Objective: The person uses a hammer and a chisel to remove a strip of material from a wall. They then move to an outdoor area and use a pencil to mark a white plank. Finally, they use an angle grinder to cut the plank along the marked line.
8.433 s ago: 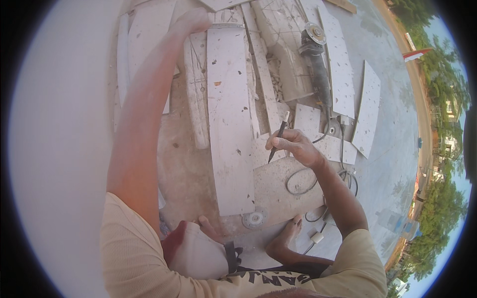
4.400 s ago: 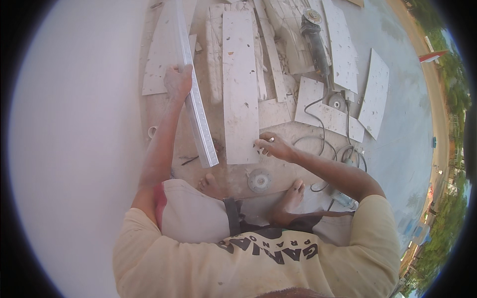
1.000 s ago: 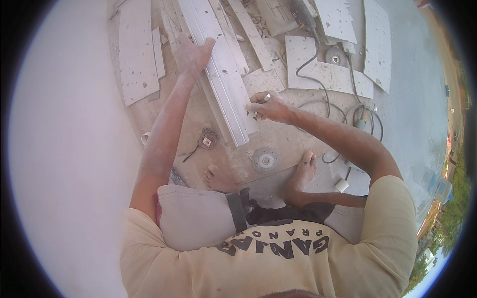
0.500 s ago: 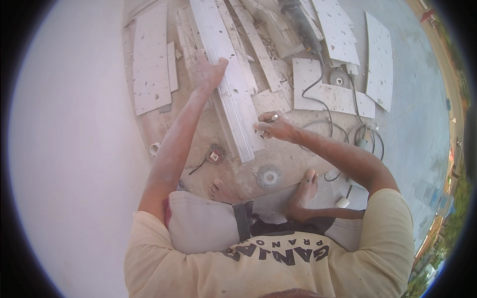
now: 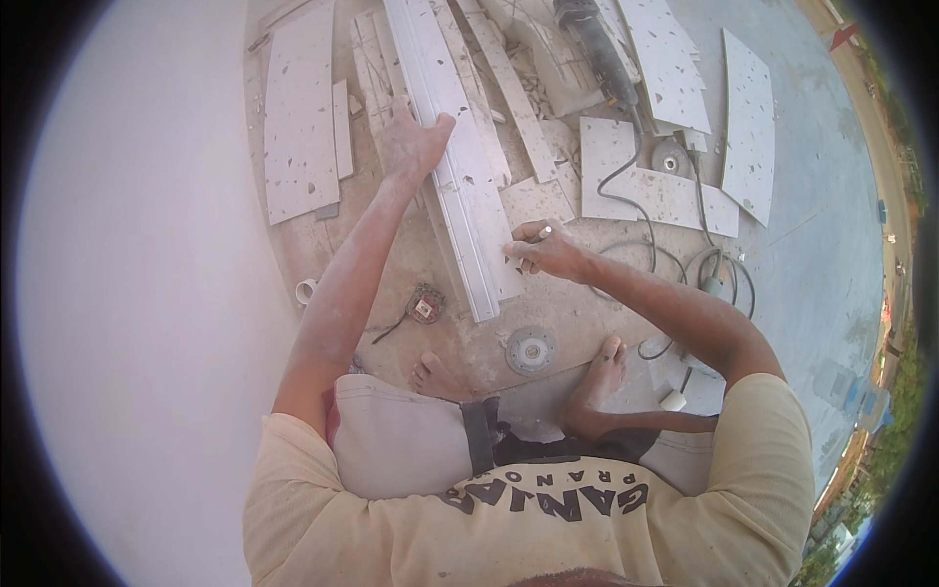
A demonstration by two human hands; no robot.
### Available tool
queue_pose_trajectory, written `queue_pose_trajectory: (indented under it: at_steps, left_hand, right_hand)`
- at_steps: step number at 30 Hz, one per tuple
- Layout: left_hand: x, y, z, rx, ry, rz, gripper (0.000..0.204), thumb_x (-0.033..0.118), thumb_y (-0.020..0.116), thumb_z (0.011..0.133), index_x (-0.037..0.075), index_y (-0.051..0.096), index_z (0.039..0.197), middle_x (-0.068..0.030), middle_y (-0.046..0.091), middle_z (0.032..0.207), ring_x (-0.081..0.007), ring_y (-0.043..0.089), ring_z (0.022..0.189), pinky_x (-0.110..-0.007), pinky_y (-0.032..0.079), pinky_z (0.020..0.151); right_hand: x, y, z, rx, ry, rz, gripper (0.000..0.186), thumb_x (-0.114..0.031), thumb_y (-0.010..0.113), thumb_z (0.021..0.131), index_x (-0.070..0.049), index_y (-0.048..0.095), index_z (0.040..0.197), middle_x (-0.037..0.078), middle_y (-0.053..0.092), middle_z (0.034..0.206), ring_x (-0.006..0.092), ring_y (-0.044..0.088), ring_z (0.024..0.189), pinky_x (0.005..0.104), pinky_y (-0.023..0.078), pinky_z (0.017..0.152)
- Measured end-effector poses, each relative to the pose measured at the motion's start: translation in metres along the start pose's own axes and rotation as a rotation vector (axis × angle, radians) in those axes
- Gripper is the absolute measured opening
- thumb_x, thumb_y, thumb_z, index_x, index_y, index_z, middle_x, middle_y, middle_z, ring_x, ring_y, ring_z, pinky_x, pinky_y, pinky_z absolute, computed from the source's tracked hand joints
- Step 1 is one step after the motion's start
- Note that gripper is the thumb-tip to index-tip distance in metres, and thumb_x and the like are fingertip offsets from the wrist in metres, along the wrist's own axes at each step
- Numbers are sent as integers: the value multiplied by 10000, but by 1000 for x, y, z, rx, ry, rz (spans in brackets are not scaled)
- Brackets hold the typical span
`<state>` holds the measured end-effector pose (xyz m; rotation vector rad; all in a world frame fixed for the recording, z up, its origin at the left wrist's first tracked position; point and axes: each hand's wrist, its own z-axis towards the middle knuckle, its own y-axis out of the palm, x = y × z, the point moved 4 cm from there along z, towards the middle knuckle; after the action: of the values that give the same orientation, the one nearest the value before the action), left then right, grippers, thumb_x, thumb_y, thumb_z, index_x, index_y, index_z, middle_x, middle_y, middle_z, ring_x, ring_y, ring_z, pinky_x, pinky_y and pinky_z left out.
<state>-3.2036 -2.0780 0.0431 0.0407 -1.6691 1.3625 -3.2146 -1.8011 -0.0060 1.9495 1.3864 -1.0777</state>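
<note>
A long aluminium straightedge (image 5: 458, 210) with lengthwise grooves lies over a white speckled board (image 5: 484, 210) that points away from me. Partway along it, my left hand (image 5: 416, 142) is closed over the straightedge, thumb on its right side and fingers at its left. My right hand (image 5: 548, 251) pinches a pale pen-like marker (image 5: 546, 232) whose end sticks up above the fingers. Its fingertips are at the board's right edge, near the close end, and the marker's tip is hidden. A tape measure (image 5: 425, 303) rests on the floor left of the straightedge's near end.
Between my feet lies a grey grinding disc (image 5: 530, 350); another disc (image 5: 670, 157) is farther right. An angle grinder (image 5: 599, 54) lies at the back, its cord (image 5: 653, 235) looping along the right. Cut speckled boards (image 5: 298, 112) surround the work. A white wall (image 5: 147, 293) stands left.
The view has shifted very slightly. Both hands keep almost the same place and grip on the work.
</note>
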Motion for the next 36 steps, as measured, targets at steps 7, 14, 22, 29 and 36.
queue_pose_trajectory:
  at_steps: [7, 14, 22, 29, 36]
  left_hand:
    - [1, -2, -2, -3, -17, -45, 667, 365, 737, 728, -24, 564, 1242, -208, 694, 989, -342, 679, 936, -430, 525, 860]
    - [1, 3, 0, 11, -31, -34, 677, 372, 742, 725, -9, 551, 1252, -220, 698, 1036, -355, 686, 981, -440, 528, 880]
    - [3, 3, -1, -38, -6, 2, 758, 382, 699, 751, -50, 493, 1338, -277, 669, 1138, -396, 673, 1058, -448, 541, 913]
    - [-6, 5, 4, -39, -5, 49, 796, 420, 752, 732, -66, 520, 1319, -275, 651, 1205, -390, 638, 1125, -452, 502, 975]
    - [-18, 17, 12, 11, 57, 104, 837, 434, 749, 753, -60, 479, 1372, -278, 569, 1304, -393, 542, 1226, -449, 435, 1041]
  right_hand:
    - [1, 0, 0, 4, 18, -8, 294, -286, 710, 932, 6, 729, 953, 74, 672, 701, 137, 639, 641, 289, 505, 581]
    - [0, -1, 1, 2, 4, -14, 273, -272, 709, 927, -1, 714, 895, 64, 666, 695, 126, 627, 627, 286, 497, 567]
    - [-5, 0, -3, 10, -9, 11, 276, -273, 706, 925, -3, 707, 866, 59, 657, 693, 127, 625, 628, 284, 503, 568]
    - [-11, 1, -3, -17, 45, -45, 285, -301, 706, 940, -17, 719, 931, 39, 669, 759, 112, 638, 683, 266, 526, 611]
    - [-2, -2, 0, -35, 31, -41, 286, -307, 702, 949, -23, 720, 930, 25, 667, 772, 99, 631, 703, 259, 517, 622]
